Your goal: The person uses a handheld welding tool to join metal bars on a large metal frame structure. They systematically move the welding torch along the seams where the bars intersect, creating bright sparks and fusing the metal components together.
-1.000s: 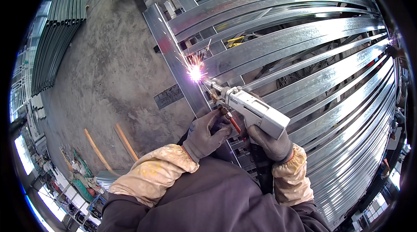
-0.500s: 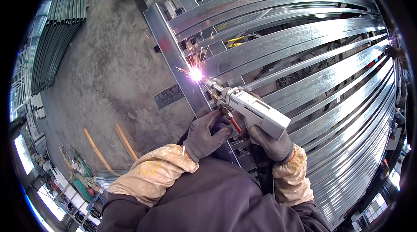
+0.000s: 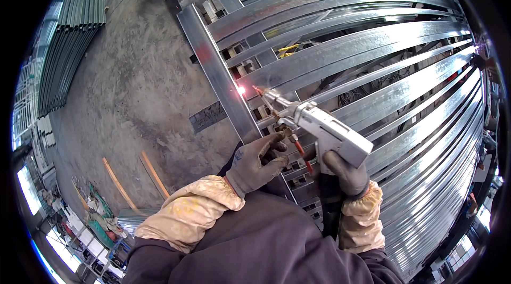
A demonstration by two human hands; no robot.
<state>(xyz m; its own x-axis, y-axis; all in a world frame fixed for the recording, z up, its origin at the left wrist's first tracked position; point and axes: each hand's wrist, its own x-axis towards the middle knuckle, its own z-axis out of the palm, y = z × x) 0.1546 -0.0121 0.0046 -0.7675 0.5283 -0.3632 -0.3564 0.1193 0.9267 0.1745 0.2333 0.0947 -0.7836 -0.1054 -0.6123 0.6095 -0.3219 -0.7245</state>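
A white-and-silver welding gun (image 3: 332, 134) is held in my gloved right hand (image 3: 348, 172), with its copper-coloured tip pointing to the upper left. Just beyond the tip, a small spot (image 3: 241, 90) glows red-white on the edge of a long metal beam (image 3: 210, 63), where a slat meets it. A gap separates the tip from that spot. My gloved left hand (image 3: 255, 164) is beside the gun's red hose (image 3: 302, 151), thumb and fingers apart and slightly curled, with nothing visible between them. A black cable (image 3: 329, 204) runs down from the gun's grip.
Parallel galvanised metal slats (image 3: 372, 50) stretch away to the right, with gaps between them. Bundled metal profiles (image 3: 80, 7) lie at the far left. Two wooden strips (image 3: 118, 182) rest on the concrete floor (image 3: 138, 71). Another bright light (image 3: 477, 48) shows at the far right.
The bright arc and flying sparks have gone, leaving a small glowing spot. My right hand has drawn the welding gun back toward the lower right. My left hand has shifted slightly, its fingers parting.
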